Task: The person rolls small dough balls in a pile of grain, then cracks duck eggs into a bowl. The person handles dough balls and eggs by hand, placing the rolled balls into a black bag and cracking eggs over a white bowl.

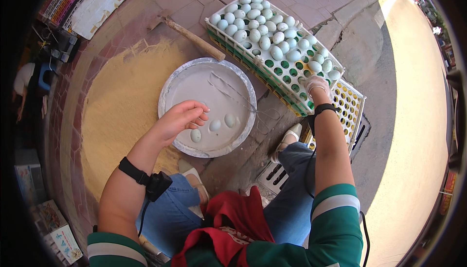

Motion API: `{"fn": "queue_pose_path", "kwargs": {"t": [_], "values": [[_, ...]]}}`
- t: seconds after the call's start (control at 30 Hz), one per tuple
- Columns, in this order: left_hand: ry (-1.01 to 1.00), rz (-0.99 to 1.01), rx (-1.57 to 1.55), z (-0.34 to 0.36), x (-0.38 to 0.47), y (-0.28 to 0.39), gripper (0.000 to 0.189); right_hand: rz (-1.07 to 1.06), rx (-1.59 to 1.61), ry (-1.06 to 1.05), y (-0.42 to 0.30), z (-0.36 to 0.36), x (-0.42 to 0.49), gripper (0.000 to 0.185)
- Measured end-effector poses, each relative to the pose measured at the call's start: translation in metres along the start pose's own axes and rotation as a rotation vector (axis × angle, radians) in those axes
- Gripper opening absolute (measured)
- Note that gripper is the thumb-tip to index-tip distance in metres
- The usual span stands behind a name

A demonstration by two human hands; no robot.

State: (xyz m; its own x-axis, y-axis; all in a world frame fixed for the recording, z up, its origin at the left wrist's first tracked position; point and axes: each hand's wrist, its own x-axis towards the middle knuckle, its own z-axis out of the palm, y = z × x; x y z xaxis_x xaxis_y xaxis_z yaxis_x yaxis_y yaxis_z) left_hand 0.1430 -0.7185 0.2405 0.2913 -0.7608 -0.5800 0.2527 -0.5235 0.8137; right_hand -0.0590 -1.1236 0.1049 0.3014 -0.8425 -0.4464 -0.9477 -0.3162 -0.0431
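Observation:
My left hand (184, 119) hovers above a round basin (165, 84) of grey slurry, its fingers loosely bent and nothing visible in them. Several pale blue-green eggs (215, 125) lie partly sunk in the slurry, one half hidden behind my fingers. Thin wire tongs (254, 111) rest across the basin's right rim. My right hand (316, 83), in a clear glove, reaches down to the near right end of a white egg tray (263, 70). Its fingertips are hidden, so any grip on an egg cannot be made out. Loose pale eggs (270, 26) crowd the tray's far part.
Yellow powder (116, 110) is spread left of the basin. A wooden stick (195, 41) reaches the basin's far rim. Another tray (348, 106) stands right of my right hand, by a drain grate (271, 181). A white foam box (102, 6) lies far left. Another person (24, 79) is at left.

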Motion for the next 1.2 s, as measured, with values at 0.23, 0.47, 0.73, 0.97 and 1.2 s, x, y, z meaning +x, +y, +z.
{"fn": "queue_pose_path", "kwargs": {"t": [0.23,0.47,0.73,0.97,1.2], "values": [[-0.098,0.0,0.161,0.006,0.018,-0.003,0.024,0.015,0.054,-0.033,-0.002,0.003,0.005,0.055],[-0.111,0.004,0.142,0.002,0.021,-0.011,0.022,-0.026,0.118,0.095,-0.016,0.001,0.015,0.049],[-0.139,-0.037,0.173,0.0,0.022,-0.024,0.025,-0.284,0.435,0.393,-0.062,0.007,0.049,0.063],[-0.136,-0.069,0.179,0.004,0.025,-0.023,0.024,-0.179,0.437,0.311,-0.077,0.01,0.059,0.063],[-0.159,0.01,0.245,0.009,0.029,-0.018,0.025,-0.03,0.38,0.319,-0.095,0.015,0.029,0.052]]}}
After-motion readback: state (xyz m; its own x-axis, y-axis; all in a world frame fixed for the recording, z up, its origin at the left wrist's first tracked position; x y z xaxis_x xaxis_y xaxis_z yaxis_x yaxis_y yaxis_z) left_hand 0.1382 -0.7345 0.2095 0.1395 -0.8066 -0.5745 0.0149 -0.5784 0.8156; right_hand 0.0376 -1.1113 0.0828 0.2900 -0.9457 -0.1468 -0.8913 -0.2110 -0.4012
